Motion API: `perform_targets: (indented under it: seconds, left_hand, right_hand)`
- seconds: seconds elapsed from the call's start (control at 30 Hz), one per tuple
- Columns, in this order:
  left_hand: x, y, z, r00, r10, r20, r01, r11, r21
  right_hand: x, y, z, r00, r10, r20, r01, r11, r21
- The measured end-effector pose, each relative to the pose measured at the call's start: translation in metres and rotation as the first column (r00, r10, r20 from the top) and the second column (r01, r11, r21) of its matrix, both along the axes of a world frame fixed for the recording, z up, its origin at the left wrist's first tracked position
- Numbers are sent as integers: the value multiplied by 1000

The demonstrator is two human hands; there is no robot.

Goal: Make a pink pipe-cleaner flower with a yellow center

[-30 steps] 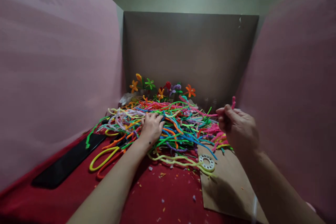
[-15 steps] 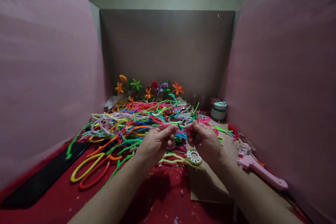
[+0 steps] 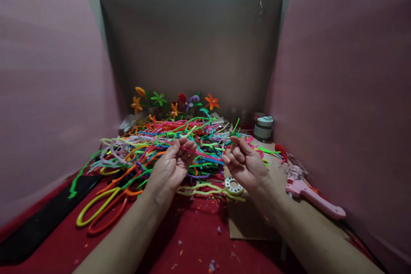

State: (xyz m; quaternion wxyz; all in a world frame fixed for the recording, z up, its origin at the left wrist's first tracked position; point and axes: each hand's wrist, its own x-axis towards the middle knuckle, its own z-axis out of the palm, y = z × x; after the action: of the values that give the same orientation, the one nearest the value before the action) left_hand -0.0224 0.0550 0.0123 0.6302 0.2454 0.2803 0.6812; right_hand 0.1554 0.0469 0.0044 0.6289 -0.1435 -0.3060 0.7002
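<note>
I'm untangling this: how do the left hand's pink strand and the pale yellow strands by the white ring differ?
The pink strand is held up by the left hand; the pale yellow strands lie mostly on the red cloth. The pink strand looks nearly straight; the yellow ones bend. Both are thin.

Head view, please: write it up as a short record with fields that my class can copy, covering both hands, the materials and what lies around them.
Left hand: pinching a pink fuzzy stem
Right hand: fingers curled near the stem's other end; grip unclear
Material pile: tangled fuzzy stems, many colours
Behind pile: flowers in orange, green, red, purple
Left side: black flat object; yellow loop; red loop
Right side: brown board; pink glue gun; lidded cup
Surface: red cloth, scattered scraps
</note>
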Motion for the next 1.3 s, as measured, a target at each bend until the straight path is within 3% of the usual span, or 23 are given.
perform_targets:
  seconds: [0.2, 0.47, 0.6, 0.8, 1.07, 1.3]
  left_hand:
    - [1, -2, 3, 993, -54, 105, 44, 994, 95]
    - [9, -14, 3, 979, 69, -190, -10, 955, 296]
    - [11, -16, 3, 967, 99, -234, -13, 939, 343]
    - [4, -9, 1, 988, 57, -144, -7, 946, 323]
    - [-10, 0, 5, 1000, 7, -6, -6, 984, 179]
    - [-6, -5, 5, 999, -34, -18, 37, 968, 246]
  right_hand:
    - [2, 0, 1, 998, 54, -23, -54, 999, 5]
    - [7, 0, 3, 992, 98, -76, -105, 990, -89]
    - [9, 4, -1, 993, 76, -86, -86, 990, -113]
    - [8, 5, -4, 991, 98, -91, -111, 983, -143]
    - [4, -6, 9, 982, 164, -97, -177, 974, -140]
    - [13, -5, 15, 986, 130, -103, -141, 985, -99]
